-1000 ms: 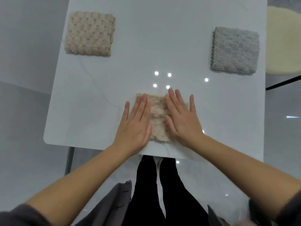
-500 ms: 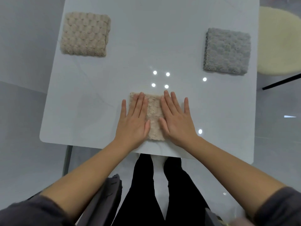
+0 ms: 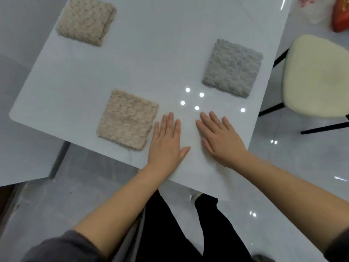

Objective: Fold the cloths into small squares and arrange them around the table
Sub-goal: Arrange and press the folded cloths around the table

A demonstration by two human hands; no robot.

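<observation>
Three folded square cloths lie on the white table (image 3: 154, 59). A beige cloth (image 3: 127, 119) sits near the front left edge, fully uncovered. A second beige cloth (image 3: 86, 19) lies at the far left, and a grey cloth (image 3: 233, 68) at the right side. My left hand (image 3: 167, 140) rests flat on the bare tabletop just right of the near beige cloth, fingers apart, holding nothing. My right hand (image 3: 220, 138) also lies flat and open on the table, a little further right, below the grey cloth.
A cream-cushioned chair (image 3: 317, 76) with black legs stands off the table's right edge. A red item (image 3: 340, 14) and a plastic bag lie at the top right on the floor. My legs in black trousers show under the near table edge.
Both hands have come off the near beige cloth, which now lies uncovered to their left. They rest flat on the bare table. The camera view has swung and tilted.
</observation>
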